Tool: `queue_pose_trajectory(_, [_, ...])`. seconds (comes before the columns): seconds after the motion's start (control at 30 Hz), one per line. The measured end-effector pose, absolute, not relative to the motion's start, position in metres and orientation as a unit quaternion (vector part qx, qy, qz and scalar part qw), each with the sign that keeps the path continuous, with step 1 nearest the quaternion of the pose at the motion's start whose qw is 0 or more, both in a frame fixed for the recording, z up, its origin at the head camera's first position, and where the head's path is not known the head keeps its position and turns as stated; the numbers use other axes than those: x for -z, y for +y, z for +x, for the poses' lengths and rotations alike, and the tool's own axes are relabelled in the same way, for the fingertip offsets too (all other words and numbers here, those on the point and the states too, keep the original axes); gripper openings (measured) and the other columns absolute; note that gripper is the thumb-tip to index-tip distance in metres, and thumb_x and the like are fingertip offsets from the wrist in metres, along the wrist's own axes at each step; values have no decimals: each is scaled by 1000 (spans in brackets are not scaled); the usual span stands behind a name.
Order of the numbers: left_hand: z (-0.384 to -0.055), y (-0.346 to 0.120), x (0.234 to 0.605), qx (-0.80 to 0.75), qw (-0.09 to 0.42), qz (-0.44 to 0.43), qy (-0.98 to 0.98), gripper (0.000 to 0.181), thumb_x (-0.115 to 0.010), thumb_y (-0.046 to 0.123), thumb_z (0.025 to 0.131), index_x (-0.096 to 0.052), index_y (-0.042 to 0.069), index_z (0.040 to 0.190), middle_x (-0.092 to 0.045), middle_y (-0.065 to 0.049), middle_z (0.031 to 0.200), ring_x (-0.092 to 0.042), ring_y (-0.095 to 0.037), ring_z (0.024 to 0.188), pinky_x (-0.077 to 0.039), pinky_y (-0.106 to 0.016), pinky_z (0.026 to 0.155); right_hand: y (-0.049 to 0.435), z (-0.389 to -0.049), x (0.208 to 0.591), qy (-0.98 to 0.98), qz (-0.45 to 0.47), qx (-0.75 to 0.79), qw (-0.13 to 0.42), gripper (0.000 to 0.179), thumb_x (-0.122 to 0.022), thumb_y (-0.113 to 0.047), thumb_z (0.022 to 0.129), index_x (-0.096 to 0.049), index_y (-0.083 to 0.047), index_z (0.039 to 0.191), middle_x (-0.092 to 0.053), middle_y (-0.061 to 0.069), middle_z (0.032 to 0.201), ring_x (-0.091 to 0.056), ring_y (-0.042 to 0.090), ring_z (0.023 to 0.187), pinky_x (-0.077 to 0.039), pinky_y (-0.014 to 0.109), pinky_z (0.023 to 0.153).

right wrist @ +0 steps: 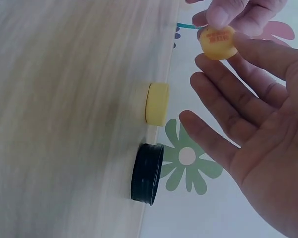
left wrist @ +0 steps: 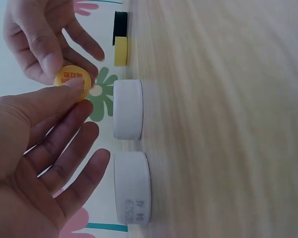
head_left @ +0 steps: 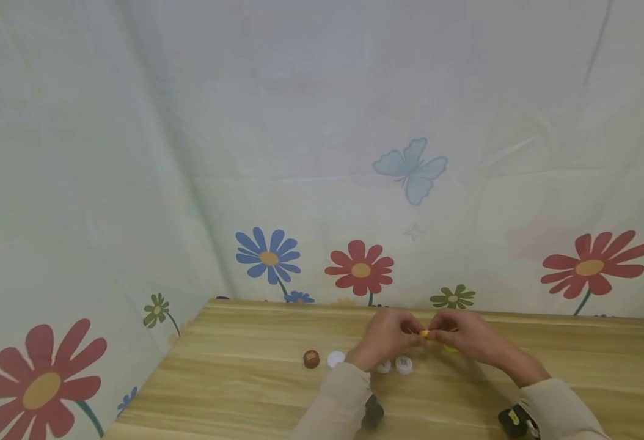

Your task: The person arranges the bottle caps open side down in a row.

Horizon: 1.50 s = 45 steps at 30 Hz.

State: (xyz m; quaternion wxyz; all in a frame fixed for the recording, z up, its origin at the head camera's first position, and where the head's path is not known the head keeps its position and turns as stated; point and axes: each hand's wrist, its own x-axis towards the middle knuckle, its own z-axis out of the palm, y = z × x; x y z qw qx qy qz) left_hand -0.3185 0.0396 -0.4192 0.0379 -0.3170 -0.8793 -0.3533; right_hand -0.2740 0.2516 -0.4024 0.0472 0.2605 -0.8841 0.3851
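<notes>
Both hands meet above the table's far side on a small round yellow bottle cap (head_left: 423, 334) with red printing. My left hand (head_left: 386, 336) pinches one edge between thumb and forefinger, while its other fingers spread loosely. Opposite it, my right hand (head_left: 476, 336) pinches the other edge the same way. In the right wrist view the held cap (right wrist: 217, 45) is tilted, printed face showing. Another yellow cap (right wrist: 157, 104) lies on the table beneath the right hand, beside a black cap (right wrist: 147, 173). Two white caps (left wrist: 127, 110) (left wrist: 132, 188) stand nearer the left hand.
On the wooden table (head_left: 234, 379), a brown cap (head_left: 311, 359) and a white disc-like cap (head_left: 335, 359) sit left of the left forearm. Behind the table's back edge hangs a pale cloth (head_left: 300, 153) printed with flowers and a butterfly. Dark devices (head_left: 512, 423) are strapped at the wrists.
</notes>
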Motion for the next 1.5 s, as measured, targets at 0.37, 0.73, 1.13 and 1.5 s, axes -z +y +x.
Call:
queue_pose_trajectory(0.37, [-320, 33, 420, 390, 32, -346, -853, 11, -84, 9, 92, -82, 10, 103, -77, 9, 85, -63, 5, 75, -51, -17, 74, 252, -277, 405, -880, 262, -394, 43, 8, -73, -4, 98, -70, -3, 105, -72, 0, 98, -68, 14, 90, -58, 30, 75])
queue_pose_trajectory(0.73, [-319, 31, 418, 373, 39, -365, -852, 27, -89, 7, 86, -79, 11, 111, -76, 7, 85, -63, 4, 74, -51, -15, 70, 248, -273, 401, -879, 244, -407, 39, 14, -71, 1, 98, -66, 2, 111, -70, 4, 99, -67, 20, 92, -57, 29, 73])
queue_pose_trajectory(1.13, [-317, 28, 417, 344, 8, -372, -862, 20, -91, 9, 84, -81, 11, 101, -75, 11, 86, -61, 6, 75, -50, -14, 73, 249, -270, 406, -878, 271, -395, 13, 22, -84, -3, 89, -69, -4, 106, -70, -1, 98, -66, 13, 87, -57, 28, 76])
queue_pose_trajectory(1.5, [-313, 30, 418, 303, -42, -375, -875, 20, -94, 11, 80, -84, 14, 96, -73, 16, 83, -59, 3, 77, -49, -16, 75, 247, -265, 417, -876, 290, -386, -3, 21, -86, -2, 85, -70, -7, 98, -70, -3, 92, -63, 8, 82, -56, 27, 73])
